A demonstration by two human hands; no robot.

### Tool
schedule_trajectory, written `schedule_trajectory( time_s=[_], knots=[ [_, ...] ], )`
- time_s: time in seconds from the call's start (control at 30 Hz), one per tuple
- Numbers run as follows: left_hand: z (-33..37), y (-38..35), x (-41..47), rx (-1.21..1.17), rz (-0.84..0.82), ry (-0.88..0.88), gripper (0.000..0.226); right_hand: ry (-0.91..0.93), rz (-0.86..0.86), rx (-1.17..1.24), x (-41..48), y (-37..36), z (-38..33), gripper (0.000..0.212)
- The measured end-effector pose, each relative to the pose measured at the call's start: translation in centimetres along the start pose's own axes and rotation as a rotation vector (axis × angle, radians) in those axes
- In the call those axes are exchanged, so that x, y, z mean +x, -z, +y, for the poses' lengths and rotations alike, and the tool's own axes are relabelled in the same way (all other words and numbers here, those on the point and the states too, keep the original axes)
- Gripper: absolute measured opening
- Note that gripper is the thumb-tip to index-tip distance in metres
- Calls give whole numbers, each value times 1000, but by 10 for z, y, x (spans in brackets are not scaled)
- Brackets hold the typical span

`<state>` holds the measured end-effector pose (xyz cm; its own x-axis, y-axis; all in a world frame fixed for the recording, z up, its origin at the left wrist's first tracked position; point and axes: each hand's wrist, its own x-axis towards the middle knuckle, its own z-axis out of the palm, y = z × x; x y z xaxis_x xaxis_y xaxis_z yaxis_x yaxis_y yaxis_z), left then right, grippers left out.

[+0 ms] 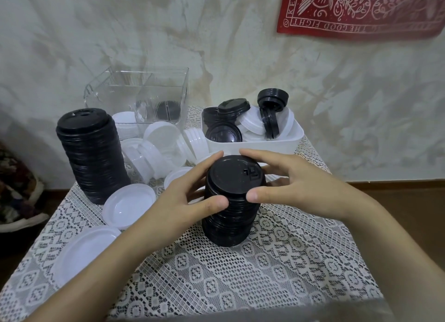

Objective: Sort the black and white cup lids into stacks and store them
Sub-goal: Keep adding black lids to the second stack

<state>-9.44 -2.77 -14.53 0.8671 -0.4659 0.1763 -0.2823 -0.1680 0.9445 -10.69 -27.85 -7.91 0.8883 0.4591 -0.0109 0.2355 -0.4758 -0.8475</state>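
Head view: left hand [190, 197] & right hand [292, 186] both grip the short black lid stack [231, 208] mid-table on the lace cloth [289, 261], thumbs in front, fingers curled round the back. Apart to the left stands a taller black stack [92, 155]. Btwn them lie loose white lids [130, 206]. Behind is a white tub [252, 148] w/ mixed lids. Clear box [144, 90] sits back left.

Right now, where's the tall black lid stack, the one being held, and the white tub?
tall black lid stack [94, 158]: head view, middle of its side.
held black lid stack [233, 174]: head view, centre of top lid.
white tub [277, 146]: head view, front wall.
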Motion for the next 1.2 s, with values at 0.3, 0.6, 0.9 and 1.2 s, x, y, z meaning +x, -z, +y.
schedule_trajectory(
  time_s=[0.3, 0.6, 0.9, 1.2],
  knots=[
    [-6, 1, -1, 65, -10, -13, 96, -2, 14, 23, 2, -2, 5, 65],
    [-6, -1, -2, 147, 12, -32, 95, -30, 69, -125, 1, -12, 8, 76],
    [0, 3, -1, 94, -17, 4, 92, -38, 70, 21, -1, -11, 9, 62],
    [3, 0, 1, 81, 25, -3, 76, -27, 44, 186, 4, 3, 15, 41]
  ],
)
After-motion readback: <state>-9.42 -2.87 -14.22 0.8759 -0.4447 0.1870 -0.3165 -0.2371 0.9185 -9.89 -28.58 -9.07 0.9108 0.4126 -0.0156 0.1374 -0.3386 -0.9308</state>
